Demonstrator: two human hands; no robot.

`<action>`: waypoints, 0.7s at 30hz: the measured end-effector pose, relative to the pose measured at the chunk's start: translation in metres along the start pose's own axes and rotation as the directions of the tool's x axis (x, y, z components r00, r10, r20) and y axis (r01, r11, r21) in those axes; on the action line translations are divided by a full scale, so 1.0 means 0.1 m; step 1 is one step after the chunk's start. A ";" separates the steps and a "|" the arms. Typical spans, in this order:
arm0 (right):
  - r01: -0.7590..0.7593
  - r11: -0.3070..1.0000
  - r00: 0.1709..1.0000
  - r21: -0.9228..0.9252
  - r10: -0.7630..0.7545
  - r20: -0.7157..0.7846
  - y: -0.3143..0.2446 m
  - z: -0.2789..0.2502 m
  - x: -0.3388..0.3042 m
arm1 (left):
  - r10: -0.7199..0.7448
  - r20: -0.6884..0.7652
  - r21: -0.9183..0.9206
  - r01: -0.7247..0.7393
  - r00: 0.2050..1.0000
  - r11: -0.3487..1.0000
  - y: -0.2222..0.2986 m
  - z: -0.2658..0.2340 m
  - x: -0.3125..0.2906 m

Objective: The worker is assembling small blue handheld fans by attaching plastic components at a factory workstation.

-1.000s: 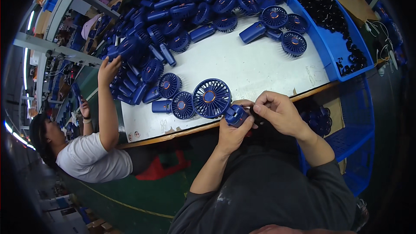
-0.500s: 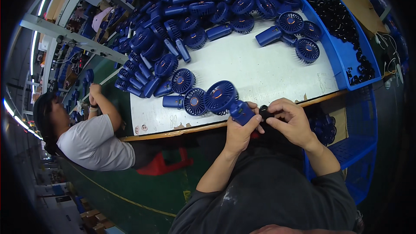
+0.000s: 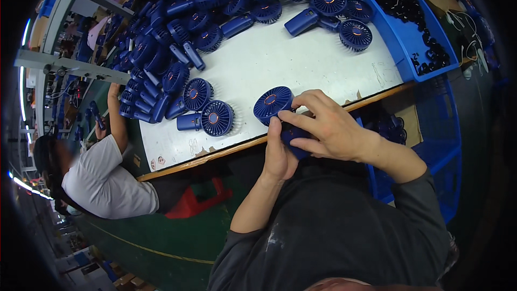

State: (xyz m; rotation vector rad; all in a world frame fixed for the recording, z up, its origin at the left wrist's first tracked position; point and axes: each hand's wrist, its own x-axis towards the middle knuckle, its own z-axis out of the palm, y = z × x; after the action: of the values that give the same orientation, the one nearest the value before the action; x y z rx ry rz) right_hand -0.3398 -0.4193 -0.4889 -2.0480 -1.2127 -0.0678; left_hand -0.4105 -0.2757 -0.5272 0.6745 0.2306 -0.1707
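A blue handheld fan (image 3: pixel 272 103) is held over the table's front edge, its round grille head tilted up. My left hand (image 3: pixel 279 157) is closed around its handle from the left, with the thumb up along the side. My right hand (image 3: pixel 338 130) reaches across from the right, its fingers bent and gripping the fan where head and handle meet. Those fingers hide the fan's neck, and no small black part shows in them. Left of the held fan, another blue fan (image 3: pixel 217 118) lies on the white tabletop (image 3: pixel 253 70).
A large heap of blue fans (image 3: pixel 188 27) covers the table's far left. At the far right stands a blue bin (image 3: pixel 396 48) of small black parts (image 3: pixel 401 0). A blue crate (image 3: pixel 439 145) with fans is below the edge. A co-worker (image 3: pixel 107 178) sits at left.
My right hand has brought the small black ring-like part from beside the fan onto its neck, where the part is now hidden. The view has shifted, so the table appears further left.
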 end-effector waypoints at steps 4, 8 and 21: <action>-0.102 0.994 0.994 -0.038 0.101 -0.044 -0.09 0.16 -0.18 | 0.051 -0.059 0.041 -0.049 0.997 0.998 -0.19 -0.08 0.02; -0.167 0.984 0.966 -0.064 0.151 -0.208 -0.14 0.27 -0.27 | -0.027 -0.059 0.089 0.032 0.998 0.996 -0.28 -0.15 0.08; -0.120 0.993 0.990 -0.014 0.119 -0.076 -0.13 0.11 -0.23 | -0.020 -0.031 -0.048 0.019 0.999 0.999 -0.28 -0.09 0.04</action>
State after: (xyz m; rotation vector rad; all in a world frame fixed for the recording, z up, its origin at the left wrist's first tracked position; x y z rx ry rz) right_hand -0.3659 -0.4256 -0.4978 -2.1110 -1.0457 -0.0981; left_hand -0.4149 -0.2917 -0.5515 0.6281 0.2707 -0.1728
